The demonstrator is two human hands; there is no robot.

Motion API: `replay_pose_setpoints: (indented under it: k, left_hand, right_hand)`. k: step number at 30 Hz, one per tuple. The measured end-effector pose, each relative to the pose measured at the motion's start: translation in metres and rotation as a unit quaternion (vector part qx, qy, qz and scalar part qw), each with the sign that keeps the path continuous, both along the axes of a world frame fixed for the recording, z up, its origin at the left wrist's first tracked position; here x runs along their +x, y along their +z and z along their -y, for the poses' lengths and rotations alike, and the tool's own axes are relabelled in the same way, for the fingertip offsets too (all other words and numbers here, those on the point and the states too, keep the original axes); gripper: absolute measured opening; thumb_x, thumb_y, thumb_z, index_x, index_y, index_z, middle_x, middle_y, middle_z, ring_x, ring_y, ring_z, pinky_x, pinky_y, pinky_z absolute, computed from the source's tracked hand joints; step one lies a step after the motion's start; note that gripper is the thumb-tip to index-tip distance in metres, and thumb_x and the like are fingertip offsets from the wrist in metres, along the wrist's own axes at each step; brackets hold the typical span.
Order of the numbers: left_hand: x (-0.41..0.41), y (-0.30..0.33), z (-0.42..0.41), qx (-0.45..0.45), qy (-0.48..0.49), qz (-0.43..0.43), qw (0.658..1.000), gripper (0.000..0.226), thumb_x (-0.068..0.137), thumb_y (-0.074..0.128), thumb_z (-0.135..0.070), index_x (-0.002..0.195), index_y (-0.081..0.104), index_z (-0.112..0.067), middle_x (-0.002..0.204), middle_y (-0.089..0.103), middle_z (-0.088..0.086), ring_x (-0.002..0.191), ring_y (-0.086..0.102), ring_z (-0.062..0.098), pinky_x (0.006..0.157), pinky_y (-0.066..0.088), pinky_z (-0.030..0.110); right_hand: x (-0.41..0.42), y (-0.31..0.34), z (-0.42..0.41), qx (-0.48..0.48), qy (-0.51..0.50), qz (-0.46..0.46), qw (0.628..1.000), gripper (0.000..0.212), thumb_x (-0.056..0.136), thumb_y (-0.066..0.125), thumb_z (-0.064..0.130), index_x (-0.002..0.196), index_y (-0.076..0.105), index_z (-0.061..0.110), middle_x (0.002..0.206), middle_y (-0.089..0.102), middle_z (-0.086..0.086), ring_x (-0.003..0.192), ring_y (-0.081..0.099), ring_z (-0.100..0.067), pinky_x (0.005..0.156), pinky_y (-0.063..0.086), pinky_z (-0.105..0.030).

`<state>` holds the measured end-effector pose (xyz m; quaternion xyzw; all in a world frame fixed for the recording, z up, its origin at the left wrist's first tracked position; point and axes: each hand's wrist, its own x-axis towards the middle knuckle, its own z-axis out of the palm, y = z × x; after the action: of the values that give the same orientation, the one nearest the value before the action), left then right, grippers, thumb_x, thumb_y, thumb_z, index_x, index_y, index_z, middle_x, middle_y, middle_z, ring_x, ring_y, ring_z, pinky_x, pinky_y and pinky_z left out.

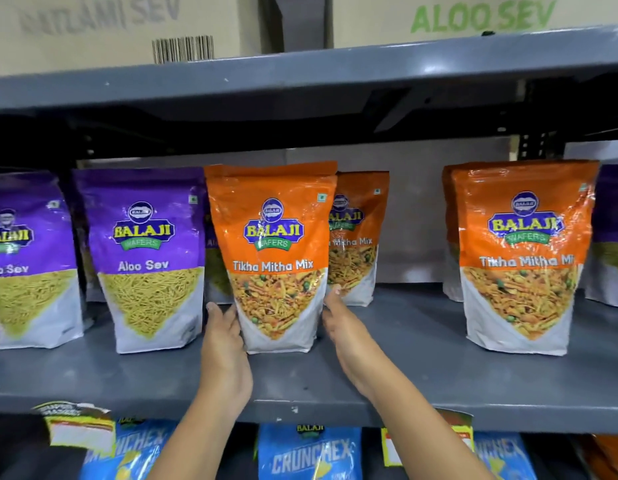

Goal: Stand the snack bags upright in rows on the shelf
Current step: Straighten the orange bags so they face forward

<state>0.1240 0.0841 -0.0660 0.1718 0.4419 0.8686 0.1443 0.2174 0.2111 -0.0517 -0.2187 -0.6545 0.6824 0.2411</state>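
Held bag: I see an orange Tikha Mitha Mix pouch (pixel 273 258) standing upright on the grey shelf (pixel 404 382), near the middle of its front edge; glossy crinkled film, white base, a triangular picture of mixed fried snack.
Left hand (pixel 224 344): flat against the pouch's lower left side, fingers extended and touching it, not curled round.
Right hand (pixel 349 337): fingers extended beside the pouch's lower right edge; whether they touch it I cannot tell.
Behind it: a second orange pouch (pixel 359 237) stands upright further back, toward the shelf's rear edge, partly covered by the front one.
Left of it: a purple Aloo Sev pouch (pixel 148 258) just beside it, upright, with a triangle of thin yellow strands; another purple pouch (pixel 27 265) near the shelf's left edge.
Right side: a further orange pouch (pixel 522 258) stands well apart, toward the right edge, with more behind it.
Shelf above: cardboard cartons (pixel 439 19), matt brown, one printed ALOO SEV.
Shelf below: blue Crunchex bags (pixel 311 455), tops only in view.
Shelf material: painted grey metal, scuffed.
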Motion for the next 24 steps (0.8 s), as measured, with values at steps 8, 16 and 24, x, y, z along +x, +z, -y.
replay_pose_setpoints:
  k: [8, 16, 24]
  left_hand:
    - [0.013, 0.002, -0.015, -0.071, -0.07, -0.066, 0.993, 0.052, 0.102, 0.021, -0.048, 0.126, 0.056, -0.018, 0.122, 0.065, 0.002, 0.103, 0.062, 0.007, 0.083, 0.046, 0.024]
    - [0.039, -0.004, -0.045, -0.116, -0.111, -0.09, 0.983, 0.046, 0.1, 0.024, -0.052, 0.098, 0.066, -0.034, 0.089, 0.076, -0.022, 0.091, 0.067, -0.003, 0.081, 0.047, 0.022]
    - [0.051, -0.007, -0.062, -0.131, -0.099, -0.096, 0.982, 0.046, 0.099, 0.026, -0.054, 0.099, 0.068, -0.037, 0.091, 0.077, -0.022, 0.096, 0.067, -0.003, 0.088, 0.046, 0.025]
  right_hand:
    - [0.019, 0.019, -0.006, -0.109, -0.015, -0.059, 0.992, 0.063, 0.101, 0.02, 0.049, 0.147, 0.039, 0.01, 0.15, 0.046, -0.011, 0.139, 0.042, -0.027, 0.107, 0.036, -0.034]
    - [0.067, 0.016, -0.022, -0.113, -0.003, -0.102, 0.988, 0.063, 0.099, 0.022, 0.051, 0.147, 0.039, 0.014, 0.15, 0.046, -0.009, 0.139, 0.043, -0.025, 0.106, 0.038, -0.034]
    - [0.085, 0.013, -0.031, -0.115, 0.001, -0.108, 0.987, 0.061, 0.1, 0.023, 0.052, 0.146, 0.04, 0.017, 0.146, 0.051, -0.007, 0.134, 0.049, -0.022, 0.098, 0.042, -0.029]
